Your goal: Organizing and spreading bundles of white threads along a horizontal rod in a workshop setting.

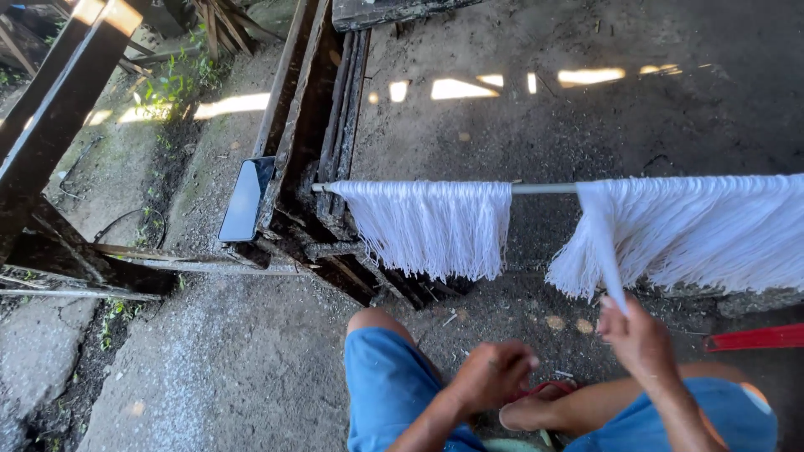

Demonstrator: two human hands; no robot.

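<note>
Overhead, right hand point(641, 335) pinches white strands point(605, 251) hanging from rod point(544, 188).

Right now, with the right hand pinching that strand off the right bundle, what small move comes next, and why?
Probably draw the strand left along the rod: the right hand already pinches it apart from the right bundle, and bare rod shows there. The left hand is low and looks closed.

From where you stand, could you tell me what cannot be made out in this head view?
- Right bundle of white threads: cut off by the right edge.
- Red object: mostly outside the frame.
- Left hand: closed fist hides any contents.
- Rod: far end hidden under threads.
- Right hand pinches one strand.
</note>
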